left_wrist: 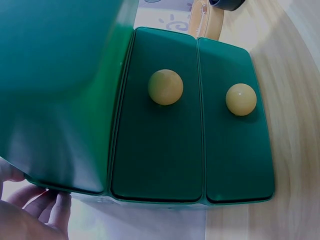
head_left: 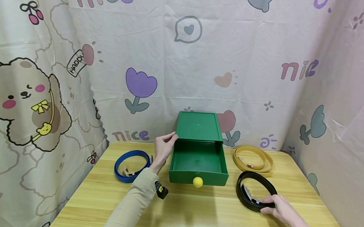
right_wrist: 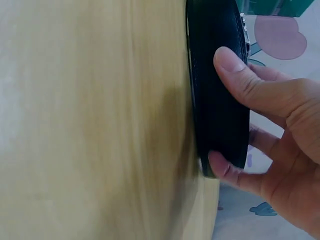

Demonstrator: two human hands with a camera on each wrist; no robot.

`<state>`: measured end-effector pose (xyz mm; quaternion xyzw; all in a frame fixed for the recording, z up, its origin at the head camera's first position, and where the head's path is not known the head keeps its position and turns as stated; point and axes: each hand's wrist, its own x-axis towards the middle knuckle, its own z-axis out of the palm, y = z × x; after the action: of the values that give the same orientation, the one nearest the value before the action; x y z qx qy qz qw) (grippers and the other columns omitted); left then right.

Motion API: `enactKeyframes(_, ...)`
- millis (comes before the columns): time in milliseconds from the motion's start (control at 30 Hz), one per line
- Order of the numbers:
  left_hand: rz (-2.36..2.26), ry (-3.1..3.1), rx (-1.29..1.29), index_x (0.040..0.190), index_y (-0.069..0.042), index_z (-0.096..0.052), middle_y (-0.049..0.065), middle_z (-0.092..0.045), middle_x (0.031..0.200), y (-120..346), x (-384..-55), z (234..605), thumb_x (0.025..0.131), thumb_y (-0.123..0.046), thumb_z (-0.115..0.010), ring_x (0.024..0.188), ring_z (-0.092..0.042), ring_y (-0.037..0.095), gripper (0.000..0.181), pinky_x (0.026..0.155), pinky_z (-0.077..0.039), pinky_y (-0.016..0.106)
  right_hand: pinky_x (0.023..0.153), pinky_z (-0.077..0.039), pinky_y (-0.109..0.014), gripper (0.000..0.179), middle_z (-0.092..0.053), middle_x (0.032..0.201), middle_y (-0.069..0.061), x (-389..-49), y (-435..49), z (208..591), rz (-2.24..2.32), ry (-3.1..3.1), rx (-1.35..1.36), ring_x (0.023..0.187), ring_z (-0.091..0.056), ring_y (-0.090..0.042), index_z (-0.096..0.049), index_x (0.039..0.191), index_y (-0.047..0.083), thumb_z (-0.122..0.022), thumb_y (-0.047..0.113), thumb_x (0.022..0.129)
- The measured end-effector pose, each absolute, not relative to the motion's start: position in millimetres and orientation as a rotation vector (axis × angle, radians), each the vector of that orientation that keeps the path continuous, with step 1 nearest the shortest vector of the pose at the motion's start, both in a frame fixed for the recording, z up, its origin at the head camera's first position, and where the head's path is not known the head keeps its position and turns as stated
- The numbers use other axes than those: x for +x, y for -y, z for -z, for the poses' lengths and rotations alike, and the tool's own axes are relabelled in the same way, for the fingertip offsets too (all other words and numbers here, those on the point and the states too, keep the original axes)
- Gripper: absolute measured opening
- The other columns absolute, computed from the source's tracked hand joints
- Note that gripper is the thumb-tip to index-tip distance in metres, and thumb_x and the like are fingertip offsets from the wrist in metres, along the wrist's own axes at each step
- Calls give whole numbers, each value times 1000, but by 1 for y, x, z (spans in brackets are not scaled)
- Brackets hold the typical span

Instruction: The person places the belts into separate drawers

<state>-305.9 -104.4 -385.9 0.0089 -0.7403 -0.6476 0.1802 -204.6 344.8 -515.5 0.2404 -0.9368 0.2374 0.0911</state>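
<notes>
A coiled black belt point(head_left: 241, 195) with a silver buckle point(head_left: 248, 193) sits on edge at the right of the table. My right hand point(head_left: 283, 209) grips its near side, thumb on the outer face point(right_wrist: 220, 110) in the right wrist view. A green drawer cabinet point(head_left: 198, 126) stands at the back centre, its top drawer point(head_left: 181, 177) pulled out and bare inside. At the cabinet's upper left front corner, my left hand point(head_left: 164, 147) holds the edge between thumb and fingers. The left wrist view shows two closed lower drawers point(left_wrist: 157, 145) with round yellow knobs point(left_wrist: 166, 87).
On the left lies a coiled blue belt point(head_left: 118, 168), close beside my left forearm. A coiled yellow belt point(head_left: 267, 159) lies behind the black one, near the back edge of the wooden table point(head_left: 226, 215). Printed curtains point(head_left: 184, 65) hang behind and at both sides.
</notes>
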Motion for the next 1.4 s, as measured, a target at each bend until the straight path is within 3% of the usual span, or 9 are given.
enactKeyframes(333, 1840, 2096, 44, 122, -9, -74, 13, -72, 125, 105, -306, 386, 93, -22, -70, 118, -68, 28, 32, 102, -54, 45, 70, -51, -17, 23, -78, 84, -7, -205, -350, 524, -771, 2660, 789, 84, -63, 8, -80, 89, 4, -88, 15, 71)
enactKeyframes(533, 1843, 2095, 36, 123, -9, -73, 14, -73, 124, 104, -306, 387, 94, -21, -69, 116, -69, 28, 31, 101, -54, 45, 72, -41, -2, 22, -77, 81, -4, -205, -352, 529, -802, 2558, 832, 81, -61, 9, -80, 87, 4, -88, 9, 67)
enactKeyframes(733, 1839, 2095, 35, 123, -9, -73, 13, -72, 124, 104, -306, 386, 94, -21, -69, 116, -68, 28, 31, 101, -55, 45, 75, -37, 2, 23, -77, 83, 3, -205, -351, 528, -861, 2496, 821, 83, -61, 10, -80, 88, 8, -88, 7, 66)
enactKeyframes(1100, 1840, 2103, 31, 123, -9, -73, 14, -71, 126, 105, -306, 387, 95, -22, -69, 118, -67, 29, 32, 101, -54, 45, 75, -41, -3, 25, -78, 85, -2, -203, -346, 516, -894, 2468, 811, 86, -61, 10, -80, 89, 7, -87, 4, 65)
enactKeyframes(1400, 1844, 2099, 30, 123, -8, -73, 14, -72, 126, 106, -306, 387, 95, -23, -69, 118, -67, 29, 32, 101, -54, 45, 56, -36, -23, 24, -74, 85, 10, -204, -342, 504, -952, 2439, 770, 78, -53, 9, -80, 87, 7, -85, -1, 65)
